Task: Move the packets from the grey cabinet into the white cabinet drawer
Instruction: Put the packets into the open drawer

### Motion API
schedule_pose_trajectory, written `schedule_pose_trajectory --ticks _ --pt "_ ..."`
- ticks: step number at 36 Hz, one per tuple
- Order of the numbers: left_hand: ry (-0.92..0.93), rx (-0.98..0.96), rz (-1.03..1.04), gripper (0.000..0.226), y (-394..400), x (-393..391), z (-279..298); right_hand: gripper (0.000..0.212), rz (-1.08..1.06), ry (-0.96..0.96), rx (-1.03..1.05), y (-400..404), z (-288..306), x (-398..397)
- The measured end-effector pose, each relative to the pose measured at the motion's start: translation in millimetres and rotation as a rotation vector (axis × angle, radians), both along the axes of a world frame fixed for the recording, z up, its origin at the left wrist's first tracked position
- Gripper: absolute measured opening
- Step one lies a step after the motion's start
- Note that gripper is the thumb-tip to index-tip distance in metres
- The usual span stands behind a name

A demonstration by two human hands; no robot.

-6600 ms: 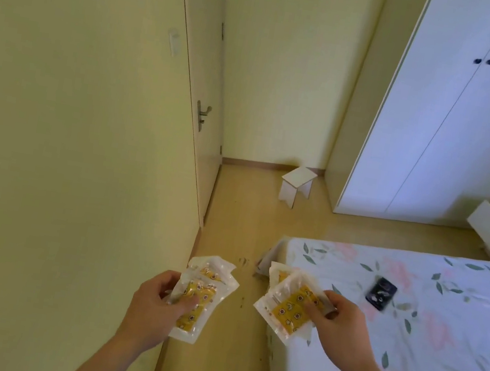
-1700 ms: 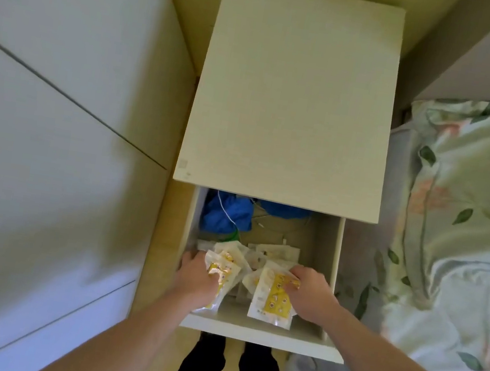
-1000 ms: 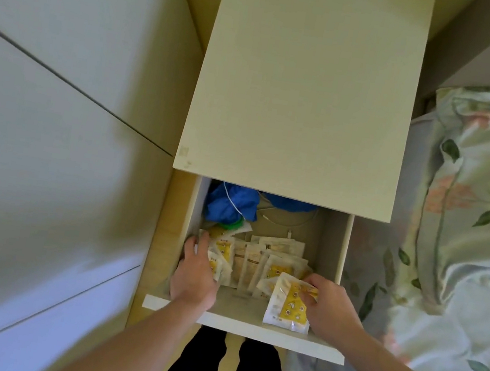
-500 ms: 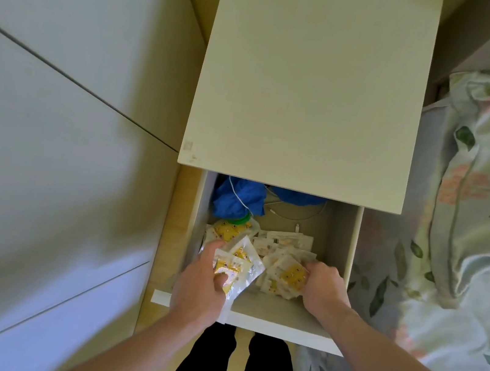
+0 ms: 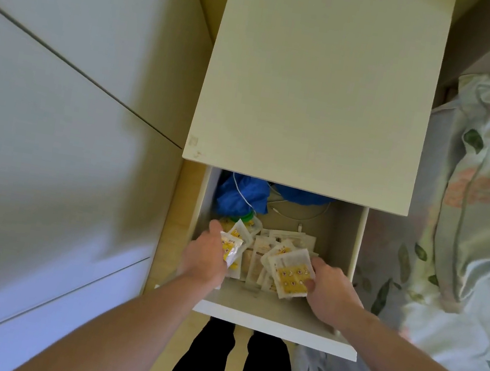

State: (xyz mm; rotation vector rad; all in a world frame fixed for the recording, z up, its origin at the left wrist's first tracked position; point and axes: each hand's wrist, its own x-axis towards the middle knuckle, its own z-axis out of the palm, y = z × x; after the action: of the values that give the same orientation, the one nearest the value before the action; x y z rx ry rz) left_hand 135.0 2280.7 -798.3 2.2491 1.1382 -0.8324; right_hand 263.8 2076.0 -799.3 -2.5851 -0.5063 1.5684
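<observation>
My left hand (image 5: 204, 259) gripped a few yellow packets (image 5: 231, 245) at the drawer's (image 5: 276, 326) left side, and my right hand (image 5: 328, 290) pinched another packet (image 5: 289, 272) over the pile (image 5: 262, 252) lying inside. Behind the pile sat a blue cloth (image 5: 243, 196) and a white cable (image 5: 300, 215), under the cabinet top (image 5: 317, 84). The bed (image 5: 488, 198) was just to my right.

A home bedroom: along the right of the frame lies a bed with rumpled floral bedding of green leaves and pink blooms (image 5: 488, 198); beside it at centre stands a small white bedside cabinet (image 5: 318, 78) with its drawer (image 5: 276, 325) pulled open, and tall white wardrobe panels (image 5: 54, 123) fill the left.
</observation>
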Motion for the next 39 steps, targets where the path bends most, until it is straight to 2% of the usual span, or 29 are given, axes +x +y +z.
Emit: schedule_pose_trajectory --ticks 3,6,8,16,22,27,31,36,39 --pt "0.069 0.024 -0.089 0.069 2.1 -2.8 -7.2 0.037 0.149 0.006 -0.030 10.9 -1.6 0.8" --pt "0.103 0.065 -0.202 0.070 2.9 -4.9 -13.5 0.044 0.337 -0.028 -0.085 21.0 -2.9 1.2" --pt "0.110 0.091 -0.271 0.072 3.4 -4.7 -16.9 0.048 0.379 -0.049 -0.086 24.9 -5.6 0.6" --pt "0.093 0.102 -0.313 0.061 3.8 -6.3 -14.7 0.070 0.399 -0.194 0.022 23.2 -2.6 -5.3" --pt "0.013 0.052 -0.251 0.040 2.9 -2.4 -7.3 0.067 0.301 -0.148 0.066 8.7 9.3 -6.5" --pt "0.122 -0.040 -0.153 0.042 5.2 6.9 -16.4 0.061 0.198 -0.114 0.081 -4.7 9.5 -8.0" --pt "0.211 0.047 -0.409 0.047 6.1 12.6 -24.3 0.055 0.169 -0.121 0.109 -12.3 7.3 -10.7" --pt "0.290 0.155 -0.742 0.040 5.2 21.4 -33.1 0.053 0.111 -0.121 0.155 -17.5 8.1 -14.3" --pt "0.359 0.245 -0.901 0.050 3.7 25.4 -35.0 0.052 0.089 -0.125 0.166 -19.3 10.8 -13.2"
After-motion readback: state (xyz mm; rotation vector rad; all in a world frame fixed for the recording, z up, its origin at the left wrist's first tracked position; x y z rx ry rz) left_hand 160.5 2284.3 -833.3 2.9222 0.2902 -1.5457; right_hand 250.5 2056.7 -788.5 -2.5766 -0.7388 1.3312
